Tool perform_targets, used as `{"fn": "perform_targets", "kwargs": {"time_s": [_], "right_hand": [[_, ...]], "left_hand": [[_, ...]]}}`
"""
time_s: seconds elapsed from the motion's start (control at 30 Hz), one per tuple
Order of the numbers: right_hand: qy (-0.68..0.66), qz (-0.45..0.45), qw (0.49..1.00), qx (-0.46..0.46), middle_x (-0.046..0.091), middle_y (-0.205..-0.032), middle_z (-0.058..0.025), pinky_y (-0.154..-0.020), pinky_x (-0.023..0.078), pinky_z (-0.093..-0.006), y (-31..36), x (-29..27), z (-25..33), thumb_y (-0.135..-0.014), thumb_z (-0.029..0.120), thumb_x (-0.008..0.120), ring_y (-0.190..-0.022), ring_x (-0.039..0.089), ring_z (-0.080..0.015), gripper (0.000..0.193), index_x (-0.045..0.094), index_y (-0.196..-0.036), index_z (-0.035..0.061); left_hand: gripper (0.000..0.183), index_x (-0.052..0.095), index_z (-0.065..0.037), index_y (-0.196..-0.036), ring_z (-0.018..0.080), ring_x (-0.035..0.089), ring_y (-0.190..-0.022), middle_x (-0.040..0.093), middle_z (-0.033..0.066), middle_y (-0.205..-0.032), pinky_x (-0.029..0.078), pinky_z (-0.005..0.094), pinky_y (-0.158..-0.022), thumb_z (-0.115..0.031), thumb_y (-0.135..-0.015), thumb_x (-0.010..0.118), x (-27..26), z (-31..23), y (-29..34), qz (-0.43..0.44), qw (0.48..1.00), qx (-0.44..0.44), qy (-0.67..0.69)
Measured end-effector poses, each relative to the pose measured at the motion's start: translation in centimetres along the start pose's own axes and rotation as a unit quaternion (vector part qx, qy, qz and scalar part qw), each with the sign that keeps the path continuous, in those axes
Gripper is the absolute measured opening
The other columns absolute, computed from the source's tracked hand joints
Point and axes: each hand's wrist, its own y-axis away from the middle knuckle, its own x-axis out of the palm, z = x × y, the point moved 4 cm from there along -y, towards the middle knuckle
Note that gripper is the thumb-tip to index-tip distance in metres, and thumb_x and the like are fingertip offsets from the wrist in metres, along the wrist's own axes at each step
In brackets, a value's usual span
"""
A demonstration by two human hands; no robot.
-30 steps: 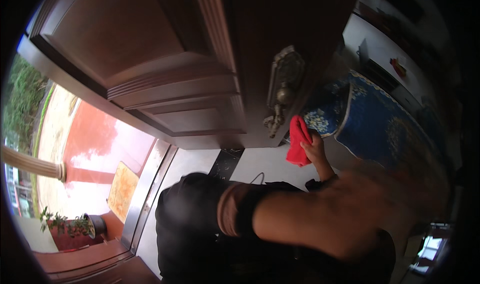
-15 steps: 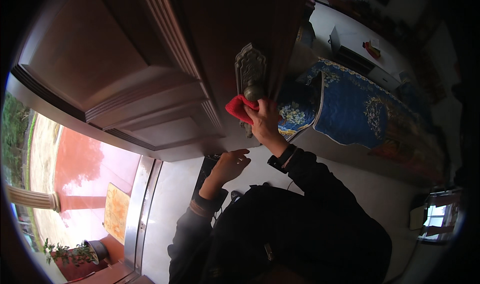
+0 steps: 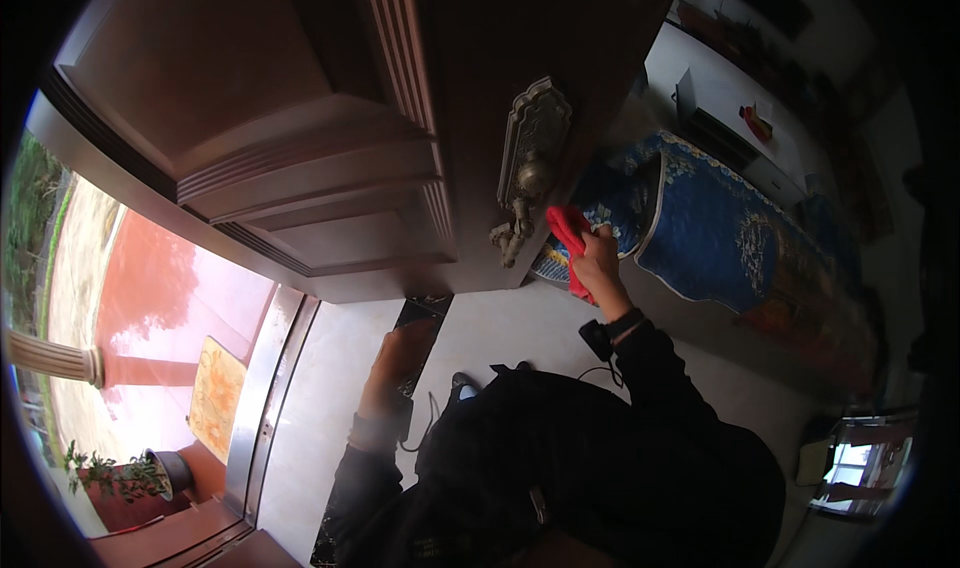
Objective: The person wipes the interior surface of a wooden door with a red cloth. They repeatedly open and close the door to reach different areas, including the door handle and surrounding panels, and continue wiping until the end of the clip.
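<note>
My right hand (image 3: 598, 268) grips a red cloth (image 3: 568, 230), part of which hangs down below the fingers. It is held just to the right of the ornate metal door handle (image 3: 530, 178), apart from it. The handle has a tall decorated backplate, a round knob and a curved lower part, all fixed on a dark brown panelled door (image 3: 300, 158). My left hand (image 3: 408, 348) is low, below the door's bottom edge and over the floor. Motion smears its fingers, so their pose is unclear.
To the right stands a seat with a blue floral cover (image 3: 700, 233), and behind it a white cabinet (image 3: 690, 58) carrying a red and yellow item (image 3: 757, 123). At left, past the metal threshold (image 3: 265, 403), are a patterned mat (image 3: 217, 393) and a potted plant (image 3: 165, 473).
My right hand has drawn the red cloth off the door handle, out to the right and slightly down. My left hand has moved left and lower. The view has shifted a little.
</note>
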Motion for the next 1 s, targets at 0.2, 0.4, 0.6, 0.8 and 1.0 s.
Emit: {"fn": "perform_targets", "kwargs": {"time_s": [0.2, 0.4, 0.6, 0.8, 1.0], "right_hand": [[-0.059, -0.165, 0.943, -0.284, 0.052, -0.112, -0.0142, -0.086, 0.044, -0.0435, 0.7, -2.9, 8.3, -0.068, -0.002, 0.07, -0.099, 0.051, -0.0351, 0.049, 0.066, -0.115, 0.0107], [-0.052, -0.158, 0.963, -0.214, 0.052, -0.113, -0.0166, -0.088, 0.046, -0.0469, -1.8, 0.3, 5.1, -0.069, 0.004, 0.068, -0.101, 0.052, -0.0395, 0.044, 0.067, -0.111, 0.0134], [-0.012, -0.02, 0.996, 0.086, 0.06, -0.101, -0.0233, -0.086, 0.048, -0.0464, 1.0, 3.4, -5.9, -0.071, 0.014, 0.067, -0.094, 0.059, -0.0403, 0.035, 0.069, -0.105, 0.005], [-0.396, 0.241, 0.885, 0.039, 0.066, -0.097, -0.0123, -0.078, 0.051, -0.0343, 6.3, 5.3, 0.5, -0.075, 0.02, 0.075, -0.087, 0.065, -0.0203, 0.037, 0.065, -0.106, 0.0009], [-0.272, 0.179, 0.897, -0.299, 0.05, -0.121, -0.0215, -0.1, 0.039, -0.0457, 8.4, 4.3, 11.2, -0.078, 0.017, 0.07, -0.113, 0.047, -0.039, 0.041, 0.061, -0.116, 0.0063]], "left_hand": [[0.028, 0.066, -0.005, -0.109, 0.0342, 0.067, -0.084, 0.069, 0.0173, -0.087, 0.053, 0.0394, -0.072, -0.017, -0.083, 0.065, 1.4, -1.3, -1.9, 0.015, 0.997, 0.044, 0.069], [0.03, 0.066, -0.003, -0.112, 0.0292, 0.069, -0.08, 0.069, 0.0163, -0.084, 0.053, 0.0366, -0.072, -0.017, -0.085, 0.063, 4.4, -3.3, -4.2, 0.028, 0.989, 0.128, 0.065], [0.033, 0.066, -0.006, -0.114, 0.0314, 0.069, -0.088, 0.07, 0.0174, -0.092, 0.054, 0.0386, -0.077, -0.022, -0.086, 0.062, 3.7, 1.8, -0.7, 0.05, 0.998, 0.013, 0.048], [0.049, 0.055, -0.008, -0.13, 0.0304, 0.068, -0.097, 0.067, 0.0193, -0.107, 0.053, 0.0387, -0.085, -0.027, -0.086, 0.067, 3.2, 2.2, -1.8, 0.07, 0.991, -0.029, 0.111], [0.059, 0.038, -0.01, -0.138, 0.019, 0.056, -0.11, 0.058, 0.0086, -0.117, 0.048, 0.033, -0.092, -0.012, -0.088, 0.07, 6.8, -6.7, -5.0, 0.015, 0.823, -0.017, 0.568]]}}
